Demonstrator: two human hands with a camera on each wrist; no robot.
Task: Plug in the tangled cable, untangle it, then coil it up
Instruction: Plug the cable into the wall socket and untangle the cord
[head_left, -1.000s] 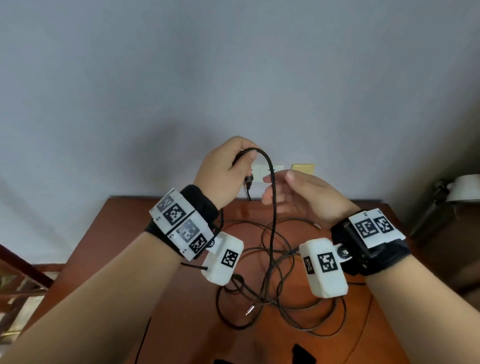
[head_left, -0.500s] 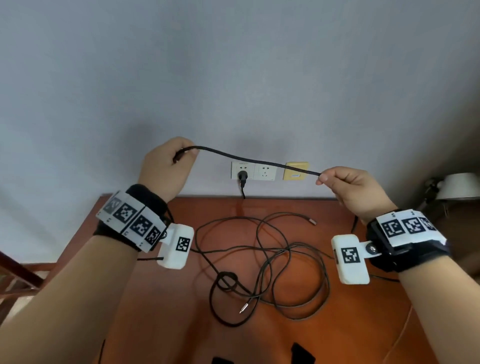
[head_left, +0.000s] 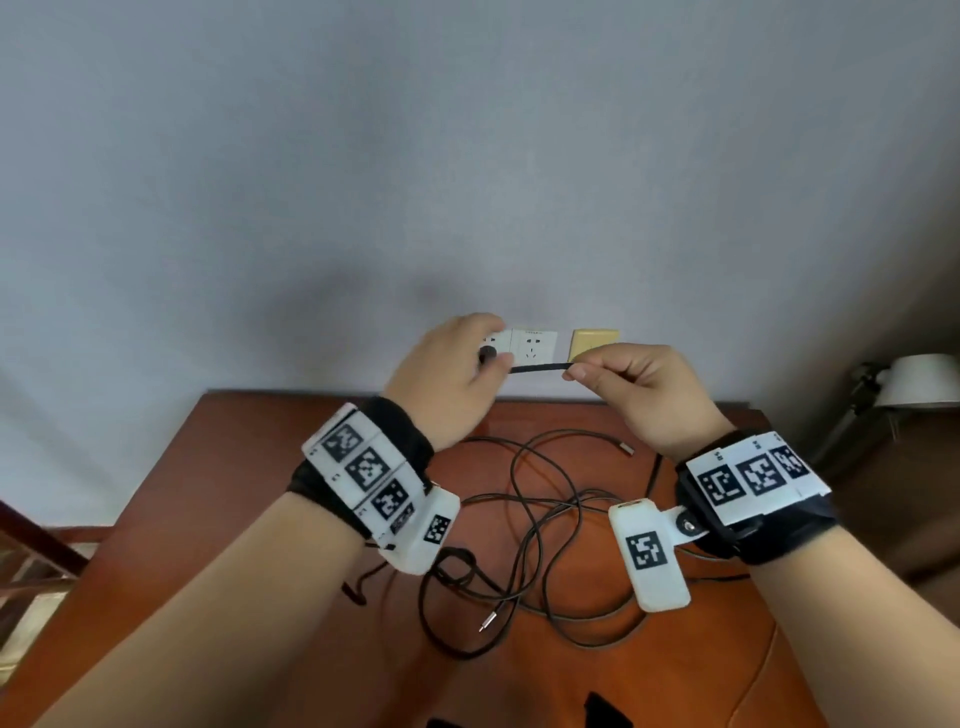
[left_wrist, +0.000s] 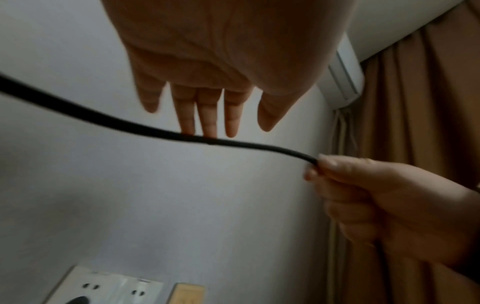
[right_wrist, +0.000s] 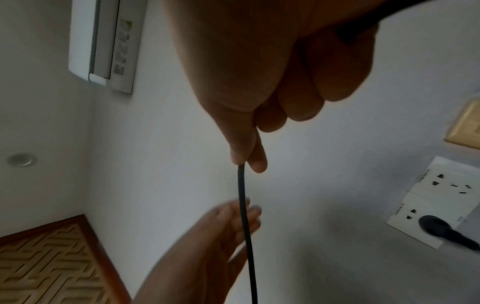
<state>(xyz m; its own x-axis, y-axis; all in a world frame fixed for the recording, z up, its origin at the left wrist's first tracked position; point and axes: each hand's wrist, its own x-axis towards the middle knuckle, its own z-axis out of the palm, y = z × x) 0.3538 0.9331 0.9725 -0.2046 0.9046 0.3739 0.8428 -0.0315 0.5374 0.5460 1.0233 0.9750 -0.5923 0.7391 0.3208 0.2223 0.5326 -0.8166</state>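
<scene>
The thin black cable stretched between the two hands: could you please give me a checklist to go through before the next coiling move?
1. Black plug seated in the white wall socket: ok.
2. Right hand pinches the thin black cable between thumb and fingertip: ok.
3. Left hand grips the cable: not ok; its fingers are straight, the cable only running by their tips.
4. Span between the hands free of knots: ok.
5. Slack on the reddish-brown wooden table untangled: not ok; the loops still cross one another.
6. A started coil in either hand: cannot tell.
</scene>
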